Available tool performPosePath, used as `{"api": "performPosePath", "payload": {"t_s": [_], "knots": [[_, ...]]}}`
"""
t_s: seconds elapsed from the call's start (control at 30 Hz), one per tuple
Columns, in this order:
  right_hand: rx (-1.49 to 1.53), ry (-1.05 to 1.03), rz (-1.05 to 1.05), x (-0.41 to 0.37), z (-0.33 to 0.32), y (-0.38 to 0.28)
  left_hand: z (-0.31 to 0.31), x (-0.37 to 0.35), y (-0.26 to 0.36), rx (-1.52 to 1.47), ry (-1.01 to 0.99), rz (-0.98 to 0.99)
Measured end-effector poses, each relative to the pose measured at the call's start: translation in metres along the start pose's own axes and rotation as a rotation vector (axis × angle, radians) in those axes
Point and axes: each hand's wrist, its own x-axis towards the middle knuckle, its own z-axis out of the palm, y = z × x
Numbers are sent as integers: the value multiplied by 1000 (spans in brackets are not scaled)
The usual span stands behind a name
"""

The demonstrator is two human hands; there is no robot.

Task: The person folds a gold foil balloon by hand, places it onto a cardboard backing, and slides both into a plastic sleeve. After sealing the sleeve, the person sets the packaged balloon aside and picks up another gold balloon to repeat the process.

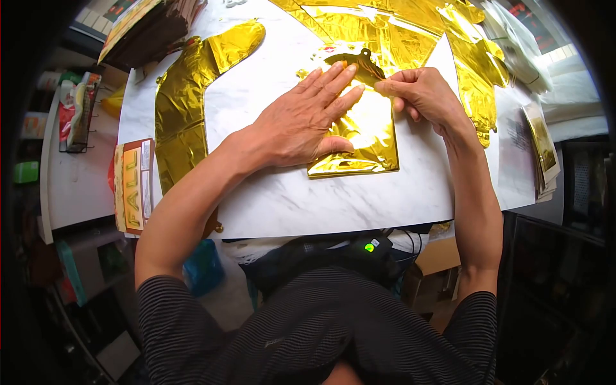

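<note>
A folded gold foil balloon (356, 164) lies on the white marble-patterned table in front of me, its shiny surface glaring in the light. Flat across its left side and upper part rests my left hand (305, 119), fingers stretched out and thumb apart. My right hand (423, 96) is closed in a pinch at the balloon's upper right edge, thumb against forefinger. Between the two hands, a darker curved flap with a small round tab (366, 52) shows at the top. The exact bit of foil between my right fingertips is hard to see.
Another gold foil balloon (183, 115) lies flat at left, and more gold foil (410, 38) spreads across the back. A printed "FALL" package (133, 189) sits at the left edge. Card stacks stand at back left (141, 32) and right (542, 147); clear plastic bags (520, 48) lie back right.
</note>
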Motion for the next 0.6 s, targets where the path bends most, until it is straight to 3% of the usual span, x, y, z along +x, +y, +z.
{"api": "performPosePath", "payload": {"t_s": [0.6], "knots": [[54, 99, -21, -4, 6, 1, 3, 0, -1, 28, 35, 30]]}}
